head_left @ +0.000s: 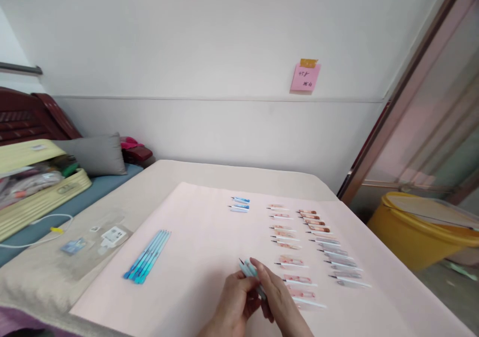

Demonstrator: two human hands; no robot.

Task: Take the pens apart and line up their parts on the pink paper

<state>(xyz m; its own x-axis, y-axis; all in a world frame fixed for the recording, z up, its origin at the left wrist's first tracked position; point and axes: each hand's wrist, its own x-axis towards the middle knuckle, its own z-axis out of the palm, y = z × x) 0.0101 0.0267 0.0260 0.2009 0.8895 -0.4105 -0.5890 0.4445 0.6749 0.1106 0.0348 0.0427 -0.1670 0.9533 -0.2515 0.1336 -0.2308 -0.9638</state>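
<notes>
Near the bench's front edge, both hands meet on one blue pen [250, 269]: left hand [235, 302] and right hand [279, 299] each close their grip on it (cap end blurred). Judging by the rows, fitting comes next, needing steady alignment.

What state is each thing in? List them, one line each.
Left hand: closed around a light blue pen.
Right hand: fingers pinching the same pen.
Light blue pen: held above the sheet, dark tip bare, pointing up and away.
Blue pens: lying side by side in a tight bundle.
Pink pens: laid apart in a column.
Grey pens: laid apart in a column.
Sticky note: taped to the wall.
Yellow tub: partly covered.
</notes>
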